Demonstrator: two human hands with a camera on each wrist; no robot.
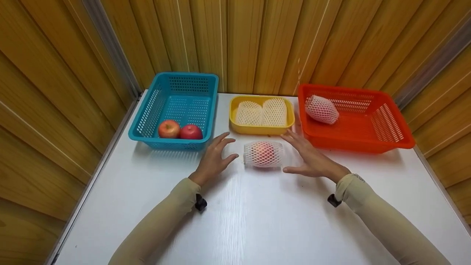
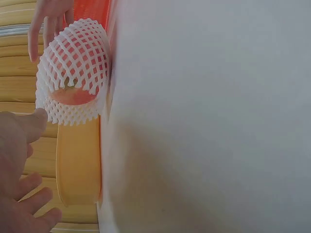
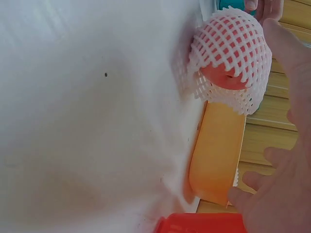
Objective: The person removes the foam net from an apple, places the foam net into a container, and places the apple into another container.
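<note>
An apple in a white foam net sleeve [image 1: 264, 154] lies on the white table between my two hands. The sleeve wraps its middle, and red skin shows at both open ends in the wrist views. To its left is my left hand [image 1: 216, 157], fingers spread and apart from the net. On the other side my right hand [image 1: 308, 157] has its thumb and fingers spread, also holding nothing. In the right wrist view the netted apple [image 3: 231, 58] appears beyond the right thumb; in the left wrist view the netted apple [image 2: 75, 70] is near the left thumb.
A blue basket [image 1: 147, 137] at the back left holds two bare apples [image 1: 180, 130]. Behind the netted apple, a yellow tray [image 1: 257, 129] contains empty foam nets [image 1: 262, 112]. At the back right, a red basket [image 1: 368, 141] holds another netted apple [image 1: 322, 109]. Wood-patterned walls surround the table.
</note>
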